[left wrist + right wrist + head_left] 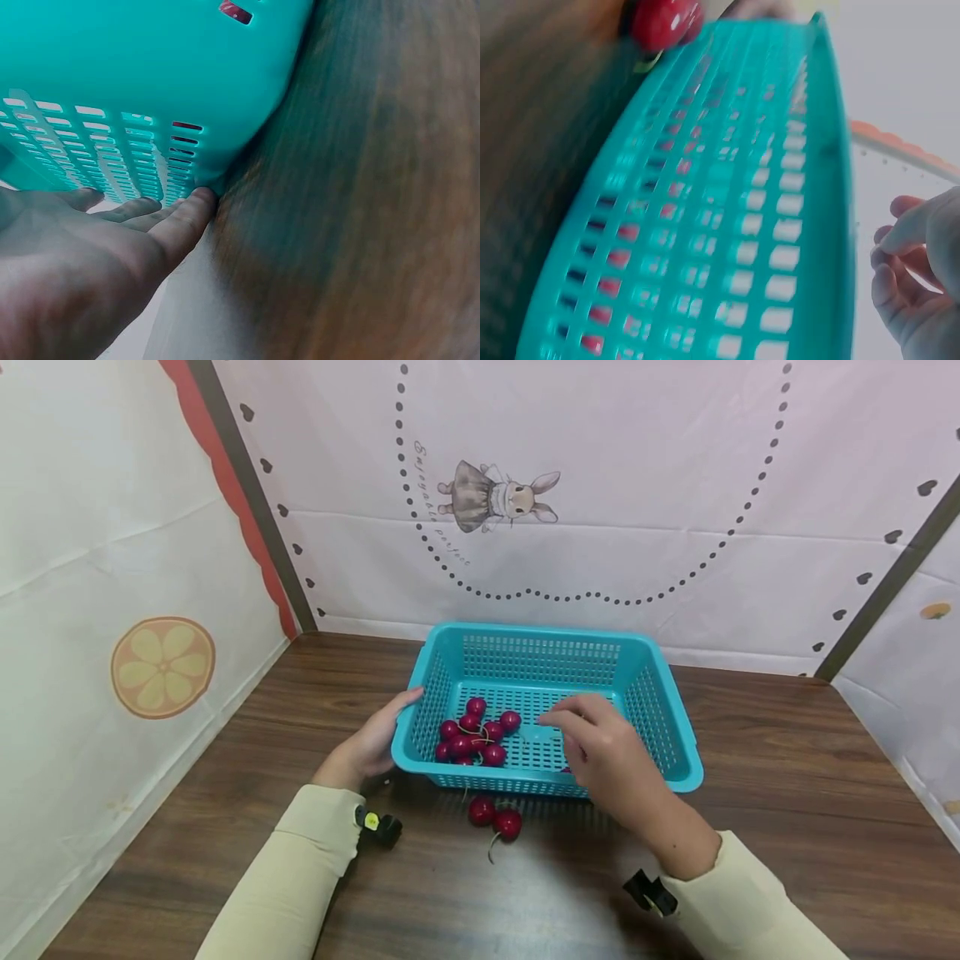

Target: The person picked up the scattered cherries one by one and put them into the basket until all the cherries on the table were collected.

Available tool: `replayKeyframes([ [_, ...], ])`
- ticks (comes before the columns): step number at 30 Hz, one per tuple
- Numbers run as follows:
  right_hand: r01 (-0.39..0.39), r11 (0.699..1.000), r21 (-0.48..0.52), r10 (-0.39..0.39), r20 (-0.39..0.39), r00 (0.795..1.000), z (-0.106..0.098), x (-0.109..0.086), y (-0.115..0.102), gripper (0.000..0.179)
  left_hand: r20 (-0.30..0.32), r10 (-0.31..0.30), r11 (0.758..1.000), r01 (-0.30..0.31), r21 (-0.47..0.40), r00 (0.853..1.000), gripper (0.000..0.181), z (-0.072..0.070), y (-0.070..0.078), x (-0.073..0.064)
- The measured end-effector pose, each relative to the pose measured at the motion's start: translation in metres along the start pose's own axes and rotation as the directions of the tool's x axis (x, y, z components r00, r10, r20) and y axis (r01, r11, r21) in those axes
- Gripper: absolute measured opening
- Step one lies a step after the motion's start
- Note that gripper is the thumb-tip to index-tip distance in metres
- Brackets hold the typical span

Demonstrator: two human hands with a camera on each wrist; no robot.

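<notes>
A turquoise plastic basket (551, 782) with slotted walls stands on the table. Several dark red cherries (492, 755) with green stems lie clustered in its left part. Two more cherries (507, 824) are on the table just before its near wall. My left hand (372, 742) touches the basket's left end, its fingers (180, 229) lying fairly straight against the outer wall. Over the basket's right half hovers my right hand (600, 743), its fingers (889, 289) loosely bent and nothing visible between them. A bit of red shows beneath that hand, mostly hidden by it.
The brown wooden table (780, 793) carries the basket. Behind it rises a white printed cloth (615, 460) with a rabbit picture, and similar cloth (82, 635) closes off the left side. Each wrist wears a small black camera.
</notes>
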State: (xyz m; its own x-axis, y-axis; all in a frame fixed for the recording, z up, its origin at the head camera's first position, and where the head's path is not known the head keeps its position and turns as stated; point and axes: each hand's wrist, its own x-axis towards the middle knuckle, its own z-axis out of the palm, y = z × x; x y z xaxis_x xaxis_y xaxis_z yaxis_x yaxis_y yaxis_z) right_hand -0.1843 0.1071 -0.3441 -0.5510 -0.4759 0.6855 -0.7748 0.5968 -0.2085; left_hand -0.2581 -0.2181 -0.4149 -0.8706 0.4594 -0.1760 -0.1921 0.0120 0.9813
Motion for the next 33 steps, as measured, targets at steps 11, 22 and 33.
replayKeyframes([
  [11,0.134,0.980,0.146,-0.155,0.145,0.977,0.013,-0.019,-0.042,0.025,-0.008,-0.010,1.000,0.010,0.004,1.000,0.076,0.001,0.001,0.000],
  [22,0.125,0.976,0.180,-0.185,0.373,0.909,0.025,-0.031,-0.049,0.021,-0.028,-0.021,1.000,0.021,0.008,0.999,0.078,0.002,0.004,-0.002],
  [33,0.105,0.991,0.077,-0.130,0.589,0.798,0.038,-0.035,-0.043,0.022,-0.037,-0.011,1.000,0.012,0.016,0.999,0.077,0.002,0.002,0.000],
])
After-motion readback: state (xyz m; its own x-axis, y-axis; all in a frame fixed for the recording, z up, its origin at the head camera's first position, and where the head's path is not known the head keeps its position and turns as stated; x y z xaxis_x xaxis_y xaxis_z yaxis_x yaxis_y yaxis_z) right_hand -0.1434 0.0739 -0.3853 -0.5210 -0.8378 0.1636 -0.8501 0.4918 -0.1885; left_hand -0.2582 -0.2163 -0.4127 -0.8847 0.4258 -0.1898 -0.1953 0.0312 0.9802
